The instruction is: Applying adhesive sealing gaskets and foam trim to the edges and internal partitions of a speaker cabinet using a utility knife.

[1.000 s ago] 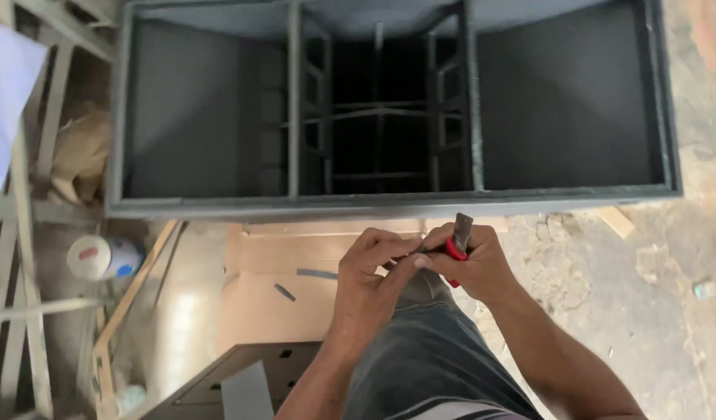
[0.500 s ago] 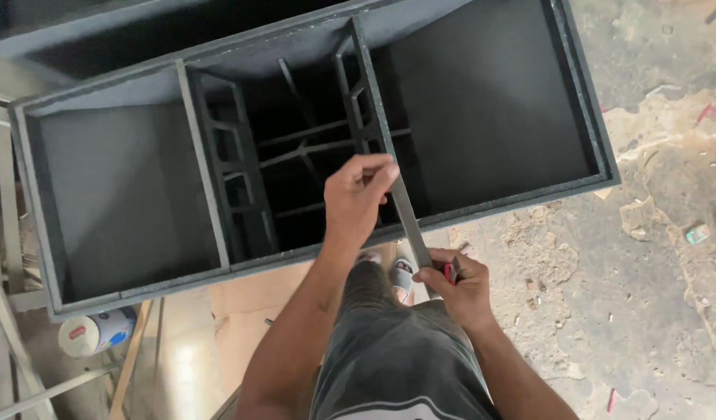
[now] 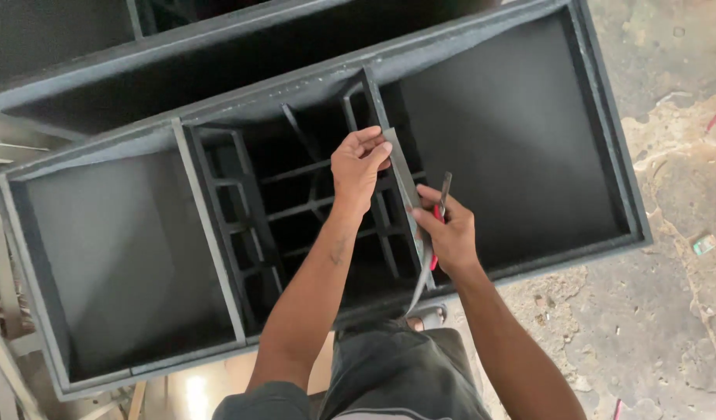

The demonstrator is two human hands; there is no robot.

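Soft daylight, sharp focus; the black cabinet (image 3: pixel 521 132) interior stays dim, floor (image 3: pixel 669 233) bright at right.

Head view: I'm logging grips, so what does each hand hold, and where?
Left hand pinches the grey strip at its top; right hand grips red-handled scissors by the handles.

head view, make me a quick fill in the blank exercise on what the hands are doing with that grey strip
1. The left hand pinches the top end of a grey ____ laid along a divider of the black cabinet.
2. The right hand presses it lower down while holding a ____-handled tool.
3. The cabinet stands on a ____ floor.

Missing words: strip; red; concrete
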